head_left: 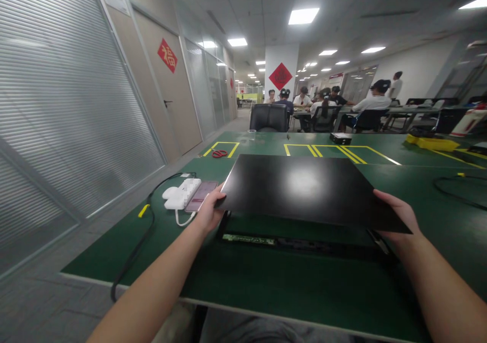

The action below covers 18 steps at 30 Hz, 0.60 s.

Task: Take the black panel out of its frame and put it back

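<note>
A thin, glossy black screen panel (304,185) is held level above the green table. My left hand (211,210) is closed on its left edge, thumb on top. On the opposite side, my right hand (403,216) grips the right edge, its fingers mostly hidden underneath. Below the panel lies a dark frame (323,246), partly covered by it, with a green circuit board strip (248,239) along the near side. A slim, light-coloured piece (378,241) shows near the frame's right end; I cannot make out what it is.
Left of the panel are a phone (201,195), a white power strip (186,193) and a black cable (150,231). Red scissors (219,153), a clear cup (251,135), a small black box (340,138) and a yellow tray (432,143) stand farther back. Several people sit beyond.
</note>
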Available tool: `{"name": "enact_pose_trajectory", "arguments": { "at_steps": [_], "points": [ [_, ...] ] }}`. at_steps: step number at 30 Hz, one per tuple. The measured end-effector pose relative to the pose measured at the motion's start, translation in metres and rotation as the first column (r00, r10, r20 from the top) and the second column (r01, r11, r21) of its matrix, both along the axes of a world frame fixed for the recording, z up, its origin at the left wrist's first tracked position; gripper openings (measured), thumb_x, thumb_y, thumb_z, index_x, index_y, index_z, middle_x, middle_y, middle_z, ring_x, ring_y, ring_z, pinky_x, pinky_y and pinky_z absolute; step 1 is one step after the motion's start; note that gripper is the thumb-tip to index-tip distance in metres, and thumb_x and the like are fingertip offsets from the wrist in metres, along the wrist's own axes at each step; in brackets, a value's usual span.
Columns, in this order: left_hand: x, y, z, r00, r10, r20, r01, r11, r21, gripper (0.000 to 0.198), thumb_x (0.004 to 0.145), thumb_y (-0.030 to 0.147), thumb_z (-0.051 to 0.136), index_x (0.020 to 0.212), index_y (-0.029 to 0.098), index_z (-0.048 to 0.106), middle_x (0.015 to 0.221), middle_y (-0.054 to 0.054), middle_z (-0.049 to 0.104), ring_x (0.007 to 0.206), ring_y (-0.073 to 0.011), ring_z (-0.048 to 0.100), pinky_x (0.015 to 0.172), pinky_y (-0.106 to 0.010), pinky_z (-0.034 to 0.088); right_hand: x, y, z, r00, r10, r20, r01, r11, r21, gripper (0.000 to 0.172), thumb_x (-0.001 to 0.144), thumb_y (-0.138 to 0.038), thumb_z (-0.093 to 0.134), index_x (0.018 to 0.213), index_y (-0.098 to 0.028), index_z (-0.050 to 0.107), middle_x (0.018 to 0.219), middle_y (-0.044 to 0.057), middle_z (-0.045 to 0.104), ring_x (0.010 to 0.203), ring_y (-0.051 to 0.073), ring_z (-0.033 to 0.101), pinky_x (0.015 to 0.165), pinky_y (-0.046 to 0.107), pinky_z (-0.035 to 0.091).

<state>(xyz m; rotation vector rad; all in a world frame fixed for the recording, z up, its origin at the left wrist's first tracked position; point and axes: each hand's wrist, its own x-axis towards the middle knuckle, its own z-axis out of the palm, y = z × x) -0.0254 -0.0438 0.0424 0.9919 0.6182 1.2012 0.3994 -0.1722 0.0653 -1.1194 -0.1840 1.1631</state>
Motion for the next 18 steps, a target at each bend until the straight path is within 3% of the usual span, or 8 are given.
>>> {"name": "enact_pose_trajectory", "arguments": {
  "at_steps": [6, 11, 15, 18],
  "points": [
    [0.004, -0.001, -0.007, 0.996, -0.047, -0.082, 0.046, 0.999, -0.014, 0.048, 0.062, 0.024, 0.071, 0.109, 0.016, 0.079, 0.111, -0.007, 0.079, 0.113, -0.0333, 0.067, 0.097, -0.039, 0.048, 0.008, 0.004, -0.002, 0.985, -0.166, 0.047, 0.165, 0.986, 0.020, 0.028, 0.066, -0.013, 0.055, 0.086, -0.023, 0.071, 0.091, 0.009, 0.078, 0.091, 0.029, 0.075, 0.090, 0.046, 0.061],
    [0.006, 0.001, -0.015, 0.982, -0.065, -0.180, 0.061, 0.998, -0.025, 0.046, 0.064, 0.034, 0.081, 0.106, 0.016, 0.079, 0.110, -0.011, 0.078, 0.118, -0.0357, 0.065, 0.104, -0.045, 0.044, 0.019, 0.007, -0.009, 0.937, -0.247, 0.248, 0.245, 0.969, 0.040, 0.016, 0.065, -0.018, 0.059, 0.078, -0.020, 0.068, 0.095, 0.013, 0.075, 0.095, 0.032, 0.072, 0.089, 0.048, 0.059],
    [0.005, 0.007, -0.024, 0.978, 0.010, -0.208, -0.018, 0.999, -0.036, 0.047, 0.066, 0.036, 0.084, 0.107, 0.016, 0.077, 0.123, -0.015, 0.073, 0.129, -0.0354, 0.058, 0.111, -0.046, 0.038, 0.024, 0.009, -0.010, 0.861, -0.427, 0.275, 0.419, 0.903, 0.091, 0.016, 0.056, -0.014, 0.060, 0.070, -0.021, 0.059, 0.089, 0.010, 0.070, 0.083, 0.026, 0.069, 0.085, 0.047, 0.060],
    [0.003, 0.010, -0.030, 0.969, 0.026, -0.247, -0.034, 0.999, -0.029, 0.049, 0.065, 0.034, 0.085, 0.110, 0.016, 0.077, 0.132, -0.018, 0.069, 0.133, -0.0353, 0.055, 0.113, -0.047, 0.036, 0.026, 0.011, -0.013, 0.803, -0.525, 0.282, 0.499, 0.851, 0.163, 0.021, 0.052, -0.013, 0.059, 0.072, -0.021, 0.057, 0.091, 0.010, 0.068, 0.085, 0.026, 0.068, 0.084, 0.049, 0.060]
  ]
}}
